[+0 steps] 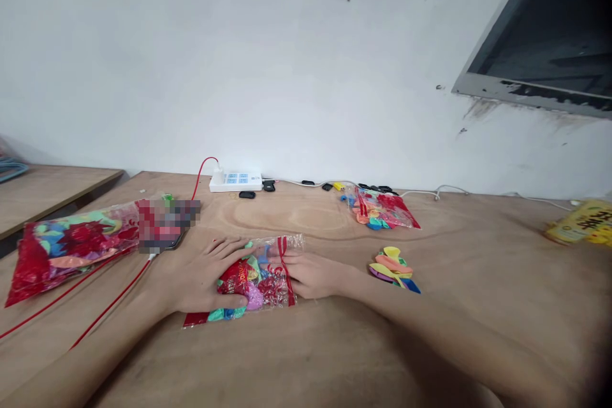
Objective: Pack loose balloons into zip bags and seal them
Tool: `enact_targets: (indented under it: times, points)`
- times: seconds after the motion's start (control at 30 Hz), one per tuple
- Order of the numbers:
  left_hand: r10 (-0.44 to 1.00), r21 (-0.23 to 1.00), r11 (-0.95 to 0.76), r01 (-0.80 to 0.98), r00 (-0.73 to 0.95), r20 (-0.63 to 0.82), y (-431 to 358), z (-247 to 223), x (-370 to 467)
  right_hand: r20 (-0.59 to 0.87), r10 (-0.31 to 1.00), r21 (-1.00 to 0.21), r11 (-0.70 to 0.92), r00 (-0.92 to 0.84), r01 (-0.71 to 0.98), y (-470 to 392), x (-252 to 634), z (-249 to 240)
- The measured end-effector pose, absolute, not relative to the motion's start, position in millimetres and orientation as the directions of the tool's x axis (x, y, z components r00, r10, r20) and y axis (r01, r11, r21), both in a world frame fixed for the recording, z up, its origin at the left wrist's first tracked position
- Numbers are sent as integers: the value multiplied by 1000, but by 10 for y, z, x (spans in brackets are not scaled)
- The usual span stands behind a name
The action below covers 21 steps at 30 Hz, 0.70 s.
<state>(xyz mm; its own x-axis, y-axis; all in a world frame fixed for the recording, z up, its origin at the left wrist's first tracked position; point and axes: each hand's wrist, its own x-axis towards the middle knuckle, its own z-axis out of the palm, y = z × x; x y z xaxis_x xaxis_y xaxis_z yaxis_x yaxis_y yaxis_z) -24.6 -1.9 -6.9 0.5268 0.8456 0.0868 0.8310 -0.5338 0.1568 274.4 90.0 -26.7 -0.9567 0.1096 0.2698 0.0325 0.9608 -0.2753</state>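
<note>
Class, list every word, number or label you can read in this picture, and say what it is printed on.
None can be read for certain.
Yellow packet: dark print, too blurred.
Balloon bag under both hands: red label, print too small.
Power strip: no readable marks.

Three clear bags of coloured balloons: one under the hands, one at far left, one near the wall. One loose heap of balloons. One white power strip. Two red cables. One yellow packet. Two hands: left hand, right hand. Two wooden tables.
</note>
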Motion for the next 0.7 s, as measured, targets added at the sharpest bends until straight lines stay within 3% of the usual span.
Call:
enact_targets:
  times: [0.17, 0.37, 0.6, 0.7]
  points:
    - [846, 168, -533, 829, 523, 105, -24, -80, -267, 259, -12, -228, 971, -966, -74, 1002, 2391, -419]
    - [841, 198, -541, 818, 524, 133, -20, -98, -276, 224, 92, -234, 971, -970, 38, 883, 2113, -491]
    - [839, 177, -544, 821, 529, 124, -3, -129, -309, 263, 41, -299, 953, -964, -41, 890, 2445, -368]
    - [838, 164, -544, 823, 526, 141, -2, -144, -326, 304, 161, -378, 925, -939, 36, 813, 2756, -144]
